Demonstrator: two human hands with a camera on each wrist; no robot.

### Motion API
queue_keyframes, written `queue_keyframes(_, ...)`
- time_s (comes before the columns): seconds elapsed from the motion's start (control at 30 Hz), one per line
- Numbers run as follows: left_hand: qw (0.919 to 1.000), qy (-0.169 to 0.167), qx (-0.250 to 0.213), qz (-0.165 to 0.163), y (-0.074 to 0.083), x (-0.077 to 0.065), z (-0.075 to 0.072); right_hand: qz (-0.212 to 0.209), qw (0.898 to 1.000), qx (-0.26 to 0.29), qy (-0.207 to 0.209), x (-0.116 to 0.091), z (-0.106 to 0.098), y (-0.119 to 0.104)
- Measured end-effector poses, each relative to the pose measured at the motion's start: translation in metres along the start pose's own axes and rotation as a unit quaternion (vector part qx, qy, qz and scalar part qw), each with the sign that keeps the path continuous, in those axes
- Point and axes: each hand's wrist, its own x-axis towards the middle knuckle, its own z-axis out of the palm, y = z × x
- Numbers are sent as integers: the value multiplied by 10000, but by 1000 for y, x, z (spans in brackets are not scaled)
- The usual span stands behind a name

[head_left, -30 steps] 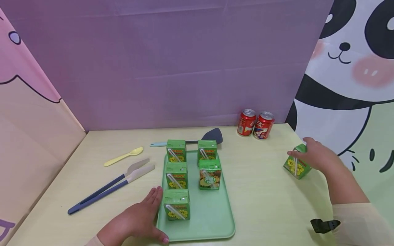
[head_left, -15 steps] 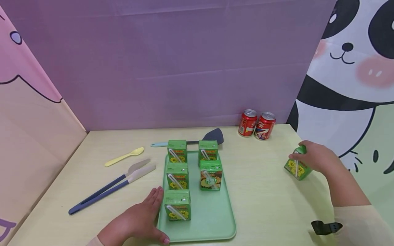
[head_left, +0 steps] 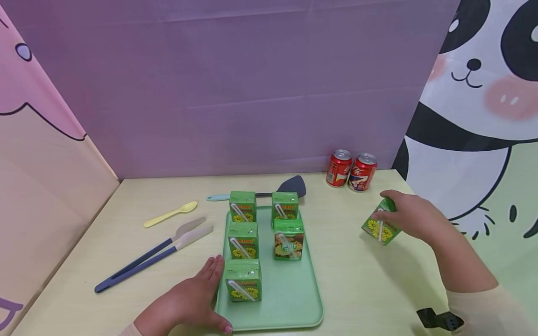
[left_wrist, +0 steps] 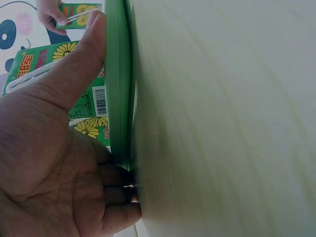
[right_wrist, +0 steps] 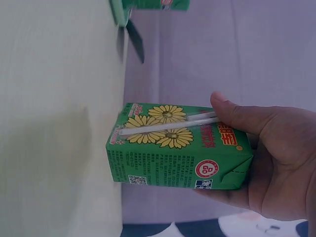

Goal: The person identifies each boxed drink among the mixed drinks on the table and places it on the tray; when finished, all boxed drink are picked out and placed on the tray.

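My right hand (head_left: 414, 215) grips a green juice carton (right_wrist: 173, 148) with yellow flowers and a straw on its front. Thumb and fingers hold its upper end; the carton tilts just over the table to the right of the tray. My left hand (head_left: 191, 296) rests along the near left side of a light green tray (head_left: 290, 298), fingers straight at its edge and thumb by the near corner. Similar cartons stand on the tray: a left column of three, with the front carton (head_left: 243, 280) beside my left hand, and two on the right, including a brown-fronted carton (head_left: 288, 239).
Behind the tray lies a spatula (head_left: 292, 185), partly hidden by cartons. A yellow spoon (head_left: 170, 214) and blue-handled tongs (head_left: 153, 256) lie to its left. Two red cans (head_left: 338, 168) stand at the back right. A purple backdrop (head_left: 252, 93) rises behind the table (head_left: 344, 280).
My right hand has moved left with the gripped carton, away from the table's right edge and closer to the tray. The left hand has stayed at the tray.
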Motion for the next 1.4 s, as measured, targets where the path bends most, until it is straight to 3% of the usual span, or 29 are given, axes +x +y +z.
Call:
queue_keyframes(0.37, 10000, -5, 17, -6, -2, -1, 0, -1023, 9945, -44, 195, -37, -1, -68)
queue_keyframes(0.57, 10000, -24, 36, -42, -1, 0, -1, -1642, 9850, -265, 470, -56, 11, -102)
queue_keyframes(0.73, 10000, 9, 44, -17, -2, 1, 0, -2058, 9774, -287, 390, -67, 24, -126)
queue_keyframes(1.23, 10000, -38, 13, -45, -3, 1, 1, -3044, 9501, -638, -231, -63, 64, -172)
queue_keyframes(1.4, 10000, -63, -22, -52, -2, 1, 0, -3295, 9404, -813, -197, -59, 72, -179)
